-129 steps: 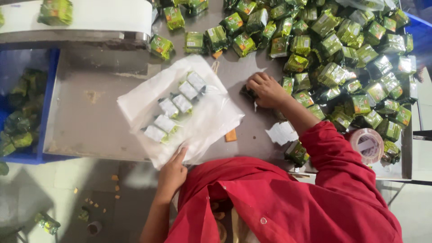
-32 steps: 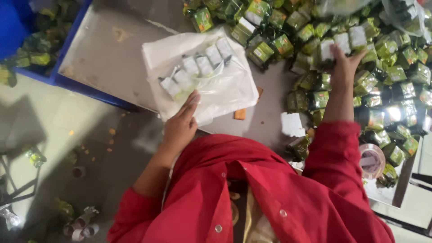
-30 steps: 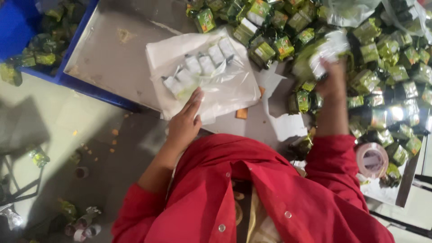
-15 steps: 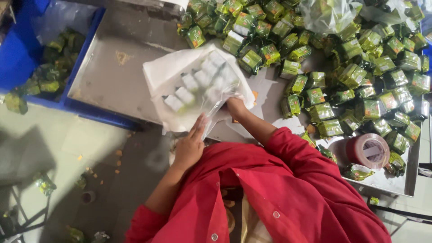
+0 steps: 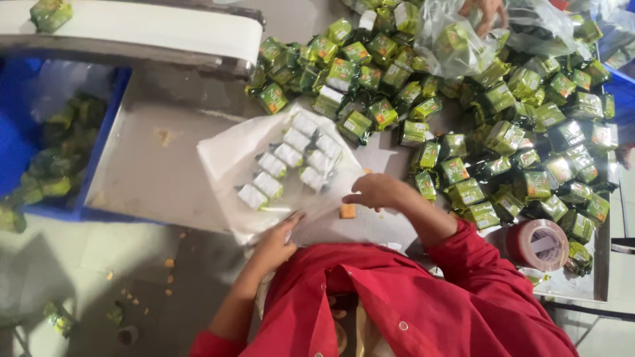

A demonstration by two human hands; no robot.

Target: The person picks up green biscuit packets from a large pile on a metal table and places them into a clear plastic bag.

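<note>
Left hand pinched the clear bag at 6 o'clock; right hand fingers rested together at its 3 o'clock edge (best kept taut, I'd say).

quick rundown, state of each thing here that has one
clear bag: lying flat on the table, part filled with two rows of packets
left hand: pressing the bag's near edge
right hand: holding the bag's right edge
tape roll: lying flat
blue crate: part filled with packets
</note>
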